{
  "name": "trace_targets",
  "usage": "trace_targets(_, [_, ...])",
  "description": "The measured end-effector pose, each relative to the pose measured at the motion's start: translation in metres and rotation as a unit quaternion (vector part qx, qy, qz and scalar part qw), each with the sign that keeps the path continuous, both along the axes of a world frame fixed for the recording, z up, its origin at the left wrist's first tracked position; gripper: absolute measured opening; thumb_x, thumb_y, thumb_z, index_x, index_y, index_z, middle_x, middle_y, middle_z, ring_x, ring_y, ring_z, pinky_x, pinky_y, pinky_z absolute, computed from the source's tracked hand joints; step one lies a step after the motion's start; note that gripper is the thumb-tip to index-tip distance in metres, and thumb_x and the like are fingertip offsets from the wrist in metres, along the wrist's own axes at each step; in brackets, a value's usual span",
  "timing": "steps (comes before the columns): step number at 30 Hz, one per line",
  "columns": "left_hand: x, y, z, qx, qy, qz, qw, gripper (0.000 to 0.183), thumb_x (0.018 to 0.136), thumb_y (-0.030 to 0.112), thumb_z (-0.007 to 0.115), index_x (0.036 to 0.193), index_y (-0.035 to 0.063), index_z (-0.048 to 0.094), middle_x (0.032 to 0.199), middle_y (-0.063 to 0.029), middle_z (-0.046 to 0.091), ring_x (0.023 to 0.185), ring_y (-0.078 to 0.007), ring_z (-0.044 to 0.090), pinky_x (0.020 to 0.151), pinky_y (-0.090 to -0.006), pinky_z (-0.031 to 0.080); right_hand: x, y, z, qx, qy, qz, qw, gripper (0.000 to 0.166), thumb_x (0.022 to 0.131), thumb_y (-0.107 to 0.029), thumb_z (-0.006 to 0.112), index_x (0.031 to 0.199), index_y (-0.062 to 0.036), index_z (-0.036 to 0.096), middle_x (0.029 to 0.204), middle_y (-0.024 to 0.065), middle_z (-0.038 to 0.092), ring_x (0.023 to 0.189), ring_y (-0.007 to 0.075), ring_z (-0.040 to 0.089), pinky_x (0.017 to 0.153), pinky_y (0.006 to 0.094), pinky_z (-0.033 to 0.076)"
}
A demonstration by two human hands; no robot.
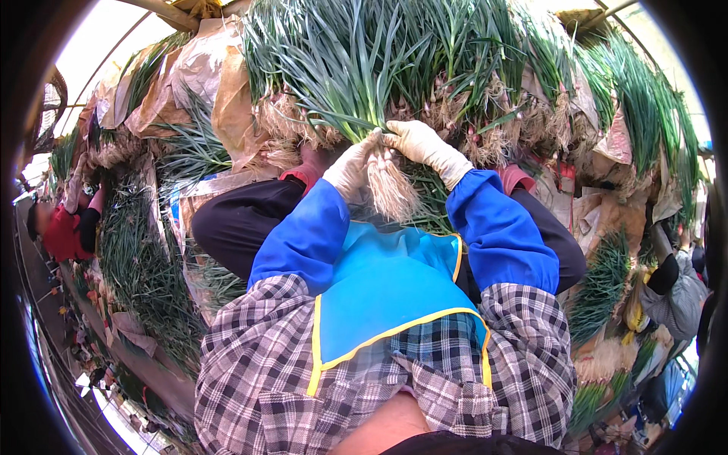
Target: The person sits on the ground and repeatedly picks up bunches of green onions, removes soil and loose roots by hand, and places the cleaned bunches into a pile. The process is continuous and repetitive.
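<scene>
My left hand [352, 165], in a pale work glove, is closed around the lower stems of a bunch of green-leaved allium plants [369, 108]. Their whitish bulbs and long pale roots [391, 185] hang below it, over a blue apron [398, 278] with yellow edging. My right hand [424, 149], gloved the same way, touches the bunch at the bulbs from the right, its fingertips against the stems. Its exact grip cannot be told. Just beyond both hands, a tall heap of similar plants [455, 45] stands with its roots towards me.
Brown sheeting [239, 108] lies at the heap's left. More plants are piled at left [142, 273] and right [606, 284]. My bent knees flank the hands. A person in red [65, 233] is at the far left, another in grey [674, 296] at the far right.
</scene>
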State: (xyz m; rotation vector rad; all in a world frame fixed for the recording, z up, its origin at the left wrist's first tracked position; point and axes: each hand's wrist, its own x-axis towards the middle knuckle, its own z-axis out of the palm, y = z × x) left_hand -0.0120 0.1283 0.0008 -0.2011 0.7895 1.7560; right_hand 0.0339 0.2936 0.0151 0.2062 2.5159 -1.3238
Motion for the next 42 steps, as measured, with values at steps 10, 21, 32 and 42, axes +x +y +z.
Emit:
trace_targets(10, [0.0, -0.029, 0.048, 0.039, -0.058, 0.069, 0.995, 0.024, 0.076, 0.007, 0.058, 0.099, 0.0042, 0.054, 0.091, -0.0102, 0.061, 0.084, -0.0235, 0.061, 0.071, -0.0409, 0.053, 0.037, 0.011, -0.037, 0.233, 0.007, -0.094, 0.968, 0.025, 0.082, -0.03, 0.054, 0.092, -0.0081, 0.057, 0.073, 0.0163, 0.061, 0.07, 0.0354, 0.059, 0.063, 0.0431, 0.048])
trace_targets(21, [-0.015, -0.025, 0.006, 0.033, -0.03, 0.146, 0.988, 0.048, 0.078, 0.001, 0.058, 0.123, 0.0093, 0.042, 0.087, -0.0041, 0.056, 0.073, -0.0159, 0.056, 0.082, -0.0411, 0.048, -0.041, 0.042, -0.061, 0.365, -0.044, -0.234, 0.9, 0.087, 0.07, -0.051, 0.064, 0.135, -0.0074, 0.027, 0.142, 0.0106, 0.023, 0.131, 0.0277, 0.021, 0.104, 0.0414, 0.022])
trace_targets(32, [-0.007, -0.02, -0.006, -0.004, -0.052, 0.135, 0.989, 0.045, 0.084, 0.012, 0.057, 0.126, 0.0095, 0.041, 0.075, 0.0011, 0.052, 0.065, -0.0097, 0.054, 0.08, -0.0355, 0.049, 0.009, 0.089, -0.064, -0.536, 0.126, -0.367, 0.75, 0.022, 0.086, -0.015, 0.056, 0.104, -0.0033, 0.054, 0.091, 0.0095, 0.063, 0.084, 0.0196, 0.061, 0.068, 0.0309, 0.049])
trace_targets(42, [-0.009, -0.022, 0.013, 0.043, -0.061, 0.186, 0.98, 0.027, 0.078, 0.006, 0.059, 0.104, 0.0099, 0.054, 0.107, -0.0062, 0.06, 0.069, -0.0122, 0.057, 0.07, -0.0319, 0.051, 0.099, 0.042, -0.097, 0.236, -0.284, 0.313, 0.875, 0.034, 0.073, -0.032, 0.064, 0.097, -0.0081, 0.064, 0.092, 0.0143, 0.063, 0.09, 0.0313, 0.059, 0.078, 0.0377, 0.046])
